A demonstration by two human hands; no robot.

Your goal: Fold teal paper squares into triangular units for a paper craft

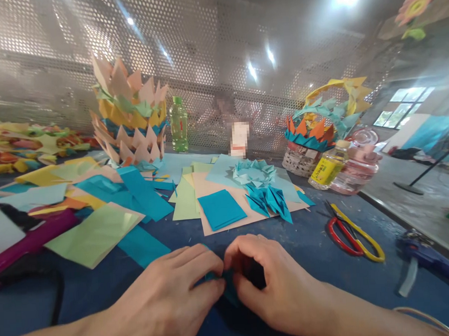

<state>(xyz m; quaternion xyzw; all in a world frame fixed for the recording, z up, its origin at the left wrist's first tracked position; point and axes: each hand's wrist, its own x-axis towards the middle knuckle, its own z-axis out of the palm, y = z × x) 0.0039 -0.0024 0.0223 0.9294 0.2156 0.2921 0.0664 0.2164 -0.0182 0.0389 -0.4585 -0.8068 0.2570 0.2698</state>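
Observation:
Both hands meet low in the middle of the view, over the dark blue table. My left hand (178,288) pinches a small piece of blue paper (231,290), which is mostly hidden by the fingers. Curled and closed around the right side of that same piece is my right hand (271,281). Just beyond the hands, a stack of blue paper squares (221,209) lies on a peach sheet (208,186). Folded blue pieces (269,200) rest right of the stack, with a light teal paper ring (254,173) behind them.
Red and yellow scissors (354,234) and a blue glue gun (432,260) lie right. Loose paper and a purple tool (33,243) cover the left. Behind stand a tiered paper model (131,117), a green bottle (179,125), a yellow-labelled bottle (328,167) and a paper basket (302,156).

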